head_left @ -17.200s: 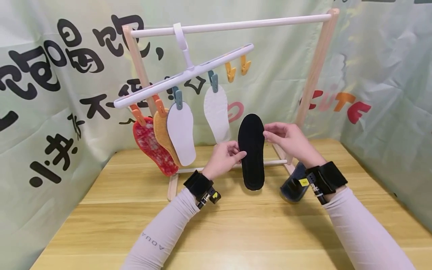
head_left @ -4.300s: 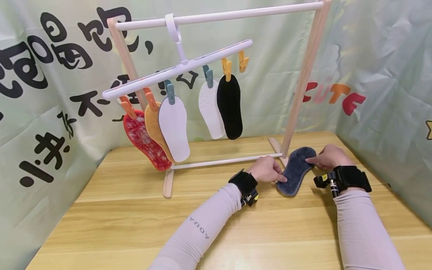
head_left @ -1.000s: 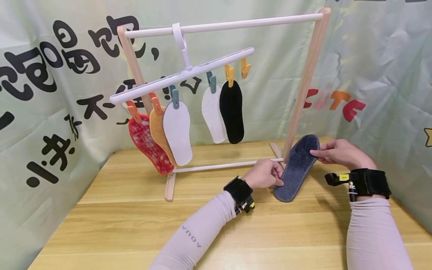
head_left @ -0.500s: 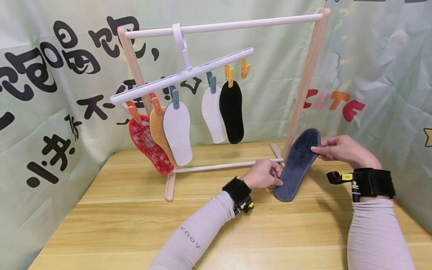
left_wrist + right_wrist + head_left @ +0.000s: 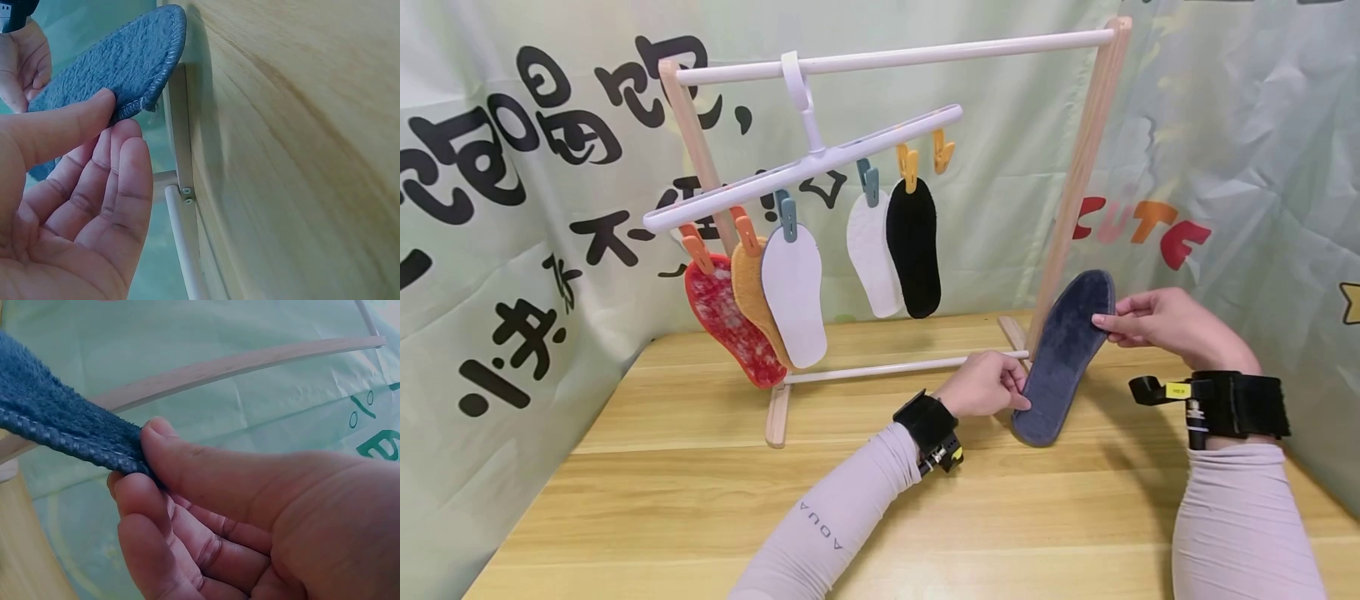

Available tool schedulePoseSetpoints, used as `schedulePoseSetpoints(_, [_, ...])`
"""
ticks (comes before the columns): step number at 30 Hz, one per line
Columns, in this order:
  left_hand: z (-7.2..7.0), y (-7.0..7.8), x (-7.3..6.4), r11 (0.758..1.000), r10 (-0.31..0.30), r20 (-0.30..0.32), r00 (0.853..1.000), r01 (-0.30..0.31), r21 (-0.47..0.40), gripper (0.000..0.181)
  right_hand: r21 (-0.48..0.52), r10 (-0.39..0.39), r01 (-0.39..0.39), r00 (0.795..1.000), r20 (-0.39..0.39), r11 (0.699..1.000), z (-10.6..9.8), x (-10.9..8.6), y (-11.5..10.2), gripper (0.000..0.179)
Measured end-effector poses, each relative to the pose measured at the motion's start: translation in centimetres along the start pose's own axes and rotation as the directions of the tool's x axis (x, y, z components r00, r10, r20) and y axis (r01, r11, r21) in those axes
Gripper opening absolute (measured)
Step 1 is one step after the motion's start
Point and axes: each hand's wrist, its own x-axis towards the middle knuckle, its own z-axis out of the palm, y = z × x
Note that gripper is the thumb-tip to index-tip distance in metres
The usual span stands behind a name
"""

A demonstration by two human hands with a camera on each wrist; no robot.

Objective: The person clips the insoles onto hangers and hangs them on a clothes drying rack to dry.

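Note:
A dark blue-grey fuzzy insole (image 5: 1066, 358) stands tilted at the right of the table, its toe end raised. My left hand (image 5: 987, 385) pinches its lower left edge; the left wrist view shows the thumb on top of the insole (image 5: 125, 65) and fingertips beneath. Higher up, my right hand (image 5: 1172, 327) pinches the right edge between thumb and fingers, as the right wrist view of the insole (image 5: 69, 419) confirms. From a white hanger (image 5: 816, 167) hang a red insole (image 5: 730, 308), a tan insole (image 5: 748, 279), two white insoles (image 5: 795, 296) and a black insole (image 5: 914, 250), all in clips.
The hanger hooks over the white top bar (image 5: 925, 57) of a wooden rack. A yellow clip (image 5: 943, 152) at its right end holds nothing. The rack's right post (image 5: 1078, 183) rises just behind the insole. A printed cloth (image 5: 1240, 125) encloses the wooden table (image 5: 880, 517).
The blue-grey insole was flat on the table and is now tipped up, its top end raised by my right hand. Earlier, the black insole went from my hands into a yellow clip.

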Motion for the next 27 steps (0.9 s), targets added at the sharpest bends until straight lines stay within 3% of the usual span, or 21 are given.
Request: schedulePoseSetpoints(27, [-1.1,0.6,-0.4,0.999,0.047,0.006,0.999,-0.047,-0.014,0.022,-0.021,-0.101,0.1,0.992,-0.08,0.995,-0.2,-2.2,-3.1,0.058])
